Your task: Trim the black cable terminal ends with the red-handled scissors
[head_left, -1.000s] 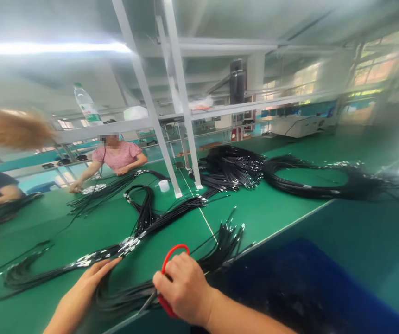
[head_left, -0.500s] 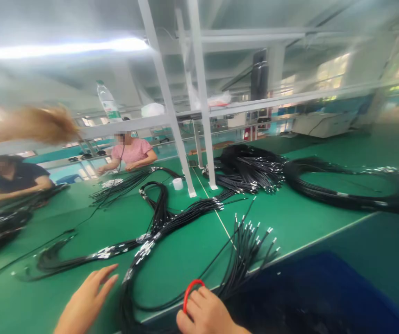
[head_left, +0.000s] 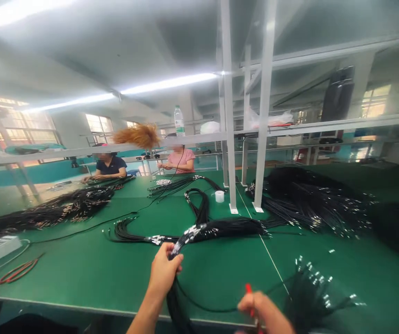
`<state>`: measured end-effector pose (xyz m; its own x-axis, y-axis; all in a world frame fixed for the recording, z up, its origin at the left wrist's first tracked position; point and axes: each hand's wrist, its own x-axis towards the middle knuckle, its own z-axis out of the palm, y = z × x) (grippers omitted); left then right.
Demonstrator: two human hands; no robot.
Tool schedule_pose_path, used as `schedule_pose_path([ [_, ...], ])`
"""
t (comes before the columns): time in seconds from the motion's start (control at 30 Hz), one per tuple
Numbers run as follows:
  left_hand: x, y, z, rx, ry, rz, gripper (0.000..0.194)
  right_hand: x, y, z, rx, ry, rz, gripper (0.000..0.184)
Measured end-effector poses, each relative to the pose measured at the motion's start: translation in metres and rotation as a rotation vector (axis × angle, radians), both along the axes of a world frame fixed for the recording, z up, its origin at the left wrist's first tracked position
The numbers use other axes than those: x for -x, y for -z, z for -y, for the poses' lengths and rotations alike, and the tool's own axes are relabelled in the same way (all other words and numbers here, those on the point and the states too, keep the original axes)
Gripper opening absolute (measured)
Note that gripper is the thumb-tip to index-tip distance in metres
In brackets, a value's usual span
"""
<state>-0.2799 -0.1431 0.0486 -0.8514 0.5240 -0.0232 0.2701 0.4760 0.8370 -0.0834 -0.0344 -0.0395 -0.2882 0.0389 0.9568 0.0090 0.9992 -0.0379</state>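
Observation:
My left hand (head_left: 163, 269) is wrapped round a thick bundle of black cables (head_left: 232, 227), near a stretch with white tags. The bundle runs from the table down past the front edge below this hand. My right hand (head_left: 269, 311), blurred, is closed on red-handled scissors (head_left: 249, 290) near the front edge. Their red loop handle shows above the fingers, while the blades cannot be made out. To the right of this hand, a fan of black cables (head_left: 305, 297) with silvery ends lies blurred at the edge.
Upright white posts (head_left: 232, 139) rise from the green table (head_left: 109, 269) and carry a shelf (head_left: 192, 138). More cable heaps (head_left: 300, 199) lie at right and left. A white cup (head_left: 219, 196) stands mid-table. Two people (head_left: 181, 160) sit across the table.
My left hand, open before, has closed round the cable bundle. My right hand, still with the scissors, appears farther right and lower. The whole view has turned left.

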Motion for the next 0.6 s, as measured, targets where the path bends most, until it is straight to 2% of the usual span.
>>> schedule_pose_path([
  [0.03, -0.009, -0.016, 0.000, -0.076, 0.078, -0.065, 0.007, -0.012, -0.023, -0.006, 0.083, 0.019, 0.014, 0.019],
  [0.07, -0.018, -0.034, -0.001, -0.144, 0.147, -0.121, 0.009, -0.024, -0.050, -0.013, 0.252, 0.050, 0.057, 0.019],
  [0.1, -0.026, -0.053, -0.002, -0.204, 0.212, -0.169, 0.011, -0.035, -0.077, -0.020, 0.286, 0.094, -0.024, 0.022],
  [0.2, -0.050, -0.111, -0.008, -0.333, 0.374, -0.262, 0.019, -0.059, -0.157, -0.040, 0.132, 0.198, -0.095, 0.042],
  [0.27, -0.063, -0.145, -0.014, -0.432, 0.510, -0.364, 0.019, -0.069, -0.196, -0.051, 0.131, 0.222, -0.031, 0.051],
  [0.33, -0.076, -0.174, -0.020, -0.545, 0.662, -0.468, 0.018, -0.078, -0.224, -0.059, 0.191, 0.219, 0.071, 0.056],
  [0.37, -0.083, -0.187, -0.023, -0.587, 0.734, -0.489, 0.018, -0.083, -0.235, -0.062, 0.203, 0.251, 0.067, 0.060],
  [0.43, -0.096, -0.208, -0.028, -0.659, 0.838, -0.485, 0.018, -0.093, -0.254, -0.064, 0.224, 0.344, 0.059, 0.056],
  [0.53, -0.115, -0.234, -0.036, -0.688, 0.958, -0.487, 0.016, -0.109, -0.278, -0.062, 0.231, 0.498, 0.002, 0.044],
  [0.6, -0.124, -0.247, -0.041, -0.699, 0.993, -0.529, 0.019, -0.118, -0.291, -0.062, 0.287, 0.545, -0.026, 0.039],
])
